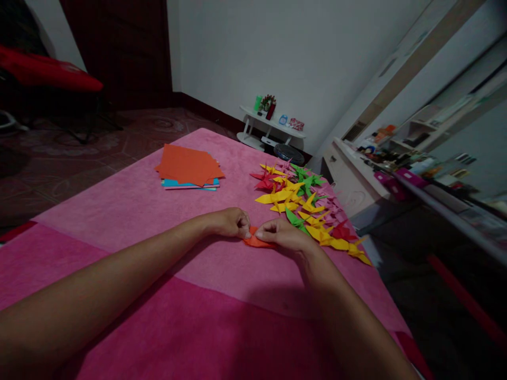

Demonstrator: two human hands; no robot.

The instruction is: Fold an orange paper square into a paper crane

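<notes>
A small folded piece of orange paper [258, 242] lies low over the pink tablecloth [222, 274], pinched from both sides. My left hand [233, 223] is closed on its left end, thumb and fingertips pressed together. From the right, my right hand [285, 234] grips the other end between thumb and fingers, covering part of it. Just beyond my right hand spreads a group of folded paper cranes [291, 196] in yellow, red, green and pink. Farther off to the left sits a stack of square paper sheets [190, 164], orange on top with blue and other colours beneath.
A white shelf stand [273, 122] with bottles and a plant is against the back wall. At right stands a white dresser [356, 177] crowded with small items. A red-covered chair [47, 71] and a dark door [122, 47] are at far left.
</notes>
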